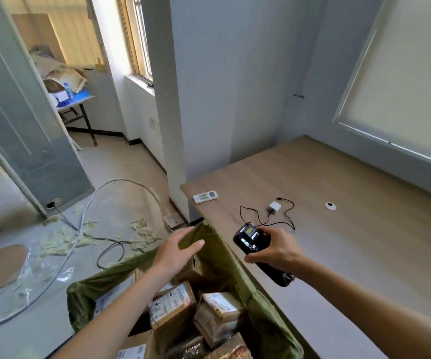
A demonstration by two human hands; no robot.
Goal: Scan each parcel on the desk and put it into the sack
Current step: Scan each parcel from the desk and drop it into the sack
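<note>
Left hand [177,248] hovers flat, fingers loosely spread, over the green sack's [224,252] raised rim. Inside the sack, labelled parcels [173,307] sit jumbled. Right hand [278,248] clamps round the black scanner [254,248], long axis slanting, head pointing up-left, beside the sack. On the wooden desk [351,229]: a remote [205,197], a white charger [274,206] with tangled cord. Floor at left littered with scraps.

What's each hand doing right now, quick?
Left hand: open, fingers straight, at the rim of the green sack; holds nothing.
Right hand: closed round the black scanner, held over the desk edge.
</note>
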